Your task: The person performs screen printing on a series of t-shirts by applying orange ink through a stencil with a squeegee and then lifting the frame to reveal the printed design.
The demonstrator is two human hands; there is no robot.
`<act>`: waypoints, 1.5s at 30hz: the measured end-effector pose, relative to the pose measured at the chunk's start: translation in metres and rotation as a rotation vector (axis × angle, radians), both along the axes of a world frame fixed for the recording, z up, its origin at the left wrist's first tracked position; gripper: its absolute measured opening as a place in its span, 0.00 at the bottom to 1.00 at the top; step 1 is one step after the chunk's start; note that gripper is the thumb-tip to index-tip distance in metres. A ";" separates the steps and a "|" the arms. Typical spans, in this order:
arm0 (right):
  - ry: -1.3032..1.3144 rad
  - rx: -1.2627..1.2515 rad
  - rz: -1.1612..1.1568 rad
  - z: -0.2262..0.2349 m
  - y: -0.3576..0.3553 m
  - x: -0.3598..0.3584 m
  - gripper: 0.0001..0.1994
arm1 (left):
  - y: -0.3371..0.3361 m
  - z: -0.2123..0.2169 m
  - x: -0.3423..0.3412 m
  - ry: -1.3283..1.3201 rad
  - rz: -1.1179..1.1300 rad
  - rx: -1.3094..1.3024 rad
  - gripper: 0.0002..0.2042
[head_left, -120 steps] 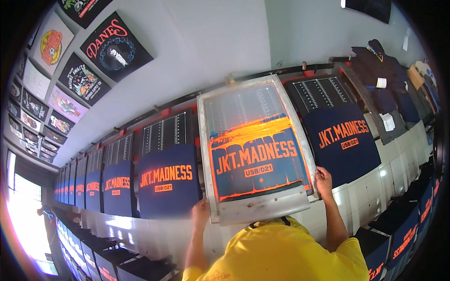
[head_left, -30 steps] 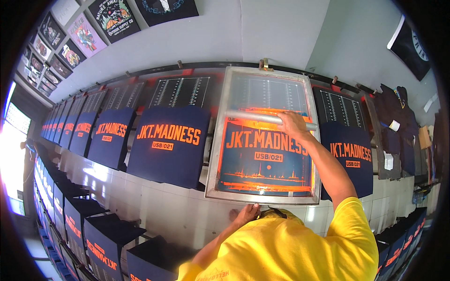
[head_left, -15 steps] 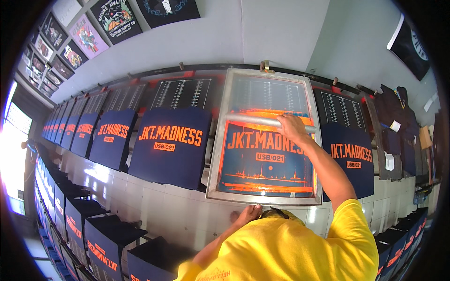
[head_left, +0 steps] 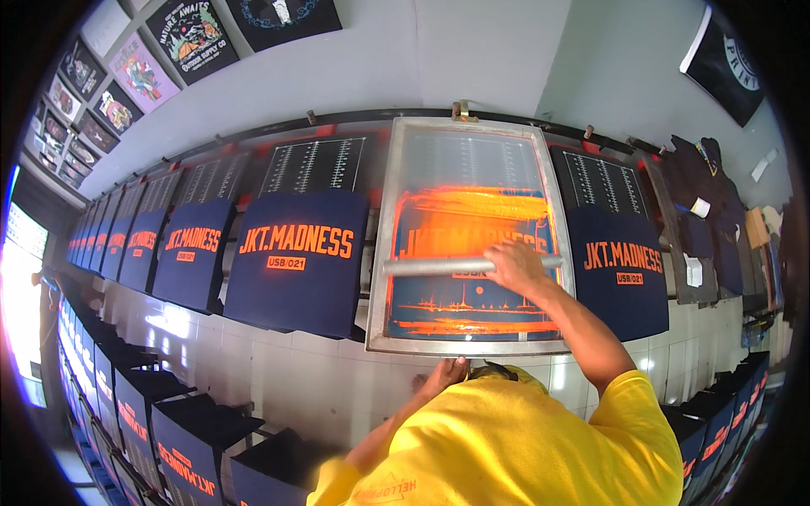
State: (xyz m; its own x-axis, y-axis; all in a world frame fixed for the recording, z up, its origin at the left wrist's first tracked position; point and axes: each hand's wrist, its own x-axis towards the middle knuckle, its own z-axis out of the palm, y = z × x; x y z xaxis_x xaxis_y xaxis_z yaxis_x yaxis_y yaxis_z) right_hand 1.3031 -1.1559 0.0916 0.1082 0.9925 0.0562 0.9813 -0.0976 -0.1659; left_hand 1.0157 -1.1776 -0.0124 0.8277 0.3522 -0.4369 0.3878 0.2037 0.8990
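A metal-framed printing screen (head_left: 381,244) lies over a dark navy fabric panel on the printing bench. My right hand (head_left: 515,268) is closed around the silvery bar of a squeegee (head_left: 422,266), which spans the mesh a little below its middle. Bright orange ink (head_left: 472,202) is smeared across the mesh above the squeegee, over the large lettering; thinner orange streaks show near the bottom. At the near edge of the frame, my left hand (head_left: 444,374) is closed with its thumb against the rim; its other fingers are partly hidden.
Navy panels with orange lettering (head_left: 295,261) lie along the bench to the left, and another panel (head_left: 623,270) is to the right. A second row of panels (head_left: 190,430) stands behind at lower left. Dark garments (head_left: 704,194) hang at far right. A metal hinge clamp (head_left: 461,110) is behind the screen.
My right hand has drawn the squeegee toward me, from the upper part of the lettering to below it. Orange ink now covers more mesh behind it. The view has shifted slightly.
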 end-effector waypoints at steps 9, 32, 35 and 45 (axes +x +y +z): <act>0.004 -0.029 0.029 0.017 -0.067 -0.025 0.15 | -0.006 -0.022 -0.002 -0.051 0.103 -0.063 0.19; -0.016 0.015 -0.139 0.001 -0.015 0.036 0.11 | -0.002 -0.005 -0.005 0.008 0.094 -0.252 0.16; 0.024 -0.043 -0.153 0.010 -0.052 -0.001 0.12 | -0.003 -0.002 -0.003 0.016 0.095 -0.211 0.17; -0.054 0.083 -0.080 -0.021 -0.141 -0.091 0.26 | 0.010 -0.011 -0.004 -0.046 -0.053 -0.181 0.17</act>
